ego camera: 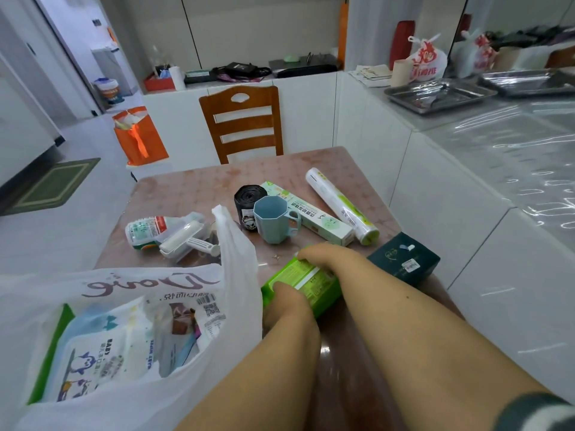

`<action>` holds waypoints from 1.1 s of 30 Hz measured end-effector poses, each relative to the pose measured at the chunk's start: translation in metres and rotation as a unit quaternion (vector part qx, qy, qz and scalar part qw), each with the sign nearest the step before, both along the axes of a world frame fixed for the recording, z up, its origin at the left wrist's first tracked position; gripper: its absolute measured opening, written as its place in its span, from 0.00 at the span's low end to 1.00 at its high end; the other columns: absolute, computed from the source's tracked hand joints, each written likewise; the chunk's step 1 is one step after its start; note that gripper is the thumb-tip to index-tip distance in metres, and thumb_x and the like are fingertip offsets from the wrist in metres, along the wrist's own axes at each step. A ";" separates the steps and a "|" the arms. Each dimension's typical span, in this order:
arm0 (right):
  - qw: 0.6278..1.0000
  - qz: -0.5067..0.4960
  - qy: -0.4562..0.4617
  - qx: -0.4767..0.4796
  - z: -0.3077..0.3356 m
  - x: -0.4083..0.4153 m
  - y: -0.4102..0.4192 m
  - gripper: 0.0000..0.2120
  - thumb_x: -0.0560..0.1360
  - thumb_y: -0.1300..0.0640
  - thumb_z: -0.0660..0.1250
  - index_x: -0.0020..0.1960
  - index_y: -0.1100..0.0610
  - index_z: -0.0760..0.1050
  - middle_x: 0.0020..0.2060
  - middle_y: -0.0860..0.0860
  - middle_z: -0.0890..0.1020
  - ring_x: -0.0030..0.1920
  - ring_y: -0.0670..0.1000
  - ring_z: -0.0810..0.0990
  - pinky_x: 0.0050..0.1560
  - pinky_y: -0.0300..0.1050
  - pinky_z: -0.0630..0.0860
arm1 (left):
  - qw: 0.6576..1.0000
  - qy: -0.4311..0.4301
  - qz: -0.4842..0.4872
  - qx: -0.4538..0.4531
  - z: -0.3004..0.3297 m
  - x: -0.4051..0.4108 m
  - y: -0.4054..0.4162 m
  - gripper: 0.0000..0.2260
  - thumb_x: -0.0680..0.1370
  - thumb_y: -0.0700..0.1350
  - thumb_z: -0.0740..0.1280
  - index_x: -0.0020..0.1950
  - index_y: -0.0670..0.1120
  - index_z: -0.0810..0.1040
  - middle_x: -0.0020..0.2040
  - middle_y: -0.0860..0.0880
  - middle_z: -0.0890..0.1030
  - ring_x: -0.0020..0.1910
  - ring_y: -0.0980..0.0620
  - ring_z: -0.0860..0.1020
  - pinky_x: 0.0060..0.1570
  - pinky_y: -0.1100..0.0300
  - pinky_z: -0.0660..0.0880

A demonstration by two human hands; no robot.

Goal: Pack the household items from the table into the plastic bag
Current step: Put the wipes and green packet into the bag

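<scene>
A white plastic bag [130, 293] lies open at the near left of the table [193, 185], with wipe packs [102, 346] showing through it. Both hands hold a green pack [306, 279] just right of the bag's mouth. My left hand [287, 303] grips its near end, thumb on top. My right hand [326, 255] curls over its far end. Farther back lie a blue cup [275, 219], a black bag roll [249, 206], a long green-white box [311, 214], a cling-film roll [342, 205], a lint roller [186, 241] and a white pouch [149, 230]. A dark box [404, 259] sits at right.
A wooden chair [244, 119] stands at the table's far side. An orange bag [138, 136] is on the floor at left. A white counter with metal trays [441, 94] runs along the right. A green mat [53, 186] lies on the floor.
</scene>
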State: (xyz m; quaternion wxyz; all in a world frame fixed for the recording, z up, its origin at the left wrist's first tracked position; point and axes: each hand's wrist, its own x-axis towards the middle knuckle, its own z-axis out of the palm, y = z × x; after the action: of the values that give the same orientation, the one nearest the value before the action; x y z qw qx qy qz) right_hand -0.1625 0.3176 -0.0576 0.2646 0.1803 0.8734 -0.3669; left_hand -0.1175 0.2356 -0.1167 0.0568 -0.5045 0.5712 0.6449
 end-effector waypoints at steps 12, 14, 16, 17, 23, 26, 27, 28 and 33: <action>0.997 -0.032 0.068 -0.019 0.054 -0.006 0.021 0.13 0.76 0.48 0.65 0.56 0.54 0.72 0.47 0.52 0.77 0.40 0.51 0.77 0.37 0.42 0.72 | 0.954 0.102 0.002 0.282 0.044 0.012 0.015 0.27 0.66 0.64 0.71 0.55 0.44 0.79 0.51 0.38 0.84 0.46 0.37 0.83 0.43 0.40 0.80; 0.994 -0.053 0.086 -0.034 0.081 0.002 0.039 0.16 0.72 0.47 0.70 0.54 0.56 0.75 0.42 0.52 0.80 0.37 0.50 0.79 0.37 0.42 0.73 | 0.935 0.137 -0.047 0.323 0.063 0.018 0.017 0.23 0.71 0.63 0.69 0.54 0.46 0.80 0.52 0.39 0.84 0.46 0.40 0.82 0.39 0.51 0.79; 0.993 -0.046 0.106 -0.018 0.102 0.011 0.054 0.21 0.70 0.45 0.73 0.55 0.59 0.77 0.42 0.53 0.82 0.36 0.51 0.80 0.35 0.42 0.73 | 0.912 0.163 -0.085 0.366 0.076 0.020 0.018 0.22 0.72 0.61 0.68 0.57 0.45 0.81 0.52 0.39 0.85 0.44 0.41 0.82 0.41 0.52 0.79; 0.992 -0.043 0.121 -0.018 0.112 0.018 0.059 0.20 0.70 0.45 0.73 0.53 0.59 0.78 0.41 0.53 0.82 0.35 0.51 0.81 0.34 0.41 0.73 | 0.902 0.174 -0.102 0.383 0.085 0.022 0.017 0.23 0.72 0.60 0.69 0.59 0.45 0.81 0.50 0.39 0.85 0.42 0.42 0.83 0.42 0.51 0.80; 0.895 -0.226 0.322 -0.210 0.149 0.067 0.067 0.20 0.70 0.44 0.71 0.52 0.58 0.76 0.43 0.54 0.79 0.38 0.51 0.77 0.40 0.44 0.74 | 0.856 0.208 -0.161 0.445 0.137 0.037 0.010 0.23 0.73 0.62 0.66 0.59 0.47 0.81 0.48 0.41 0.85 0.41 0.41 0.83 0.32 0.49 0.81; 0.834 -0.297 0.343 -0.314 0.151 0.083 0.040 0.47 0.60 0.38 0.76 0.71 0.56 0.62 0.59 0.54 0.77 0.52 0.54 0.79 0.50 0.53 0.78 | 0.852 0.233 -0.184 0.432 0.165 0.044 0.003 0.24 0.74 0.65 0.63 0.55 0.47 0.81 0.45 0.42 0.85 0.39 0.44 0.83 0.35 0.52 0.80; 0.820 -0.301 0.345 -0.343 0.150 0.086 0.027 0.50 0.60 0.40 0.78 0.72 0.55 0.58 0.61 0.54 0.77 0.54 0.55 0.79 0.51 0.58 0.79 | 0.851 0.239 -0.192 0.427 0.175 0.047 0.000 0.25 0.74 0.66 0.62 0.56 0.47 0.81 0.46 0.42 0.85 0.42 0.44 0.83 0.37 0.53 0.79; 0.805 -0.304 0.354 -0.366 0.149 0.088 0.013 0.48 0.61 0.44 0.79 0.72 0.54 0.56 0.60 0.54 0.77 0.54 0.55 0.80 0.53 0.60 0.79 | 0.844 0.247 -0.203 0.431 0.186 0.051 -0.005 0.26 0.75 0.66 0.61 0.56 0.47 0.81 0.46 0.42 0.85 0.45 0.44 0.82 0.39 0.52 0.79; 0.740 -0.319 0.392 -0.444 0.156 0.087 -0.042 0.39 0.64 0.62 0.78 0.66 0.55 0.57 0.57 0.55 0.78 0.51 0.57 0.82 0.49 0.57 0.81 | 0.843 0.296 -0.268 0.359 0.219 0.055 -0.053 0.27 0.75 0.64 0.63 0.63 0.44 0.77 0.54 0.40 0.84 0.57 0.41 0.81 0.61 0.44 0.75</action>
State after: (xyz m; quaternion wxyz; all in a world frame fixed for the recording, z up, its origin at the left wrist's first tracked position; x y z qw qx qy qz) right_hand -0.0753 0.2756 0.0987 -0.1832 0.1506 0.5302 -0.8140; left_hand -0.0624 0.1821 0.1024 0.2326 -0.0610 0.4021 0.8834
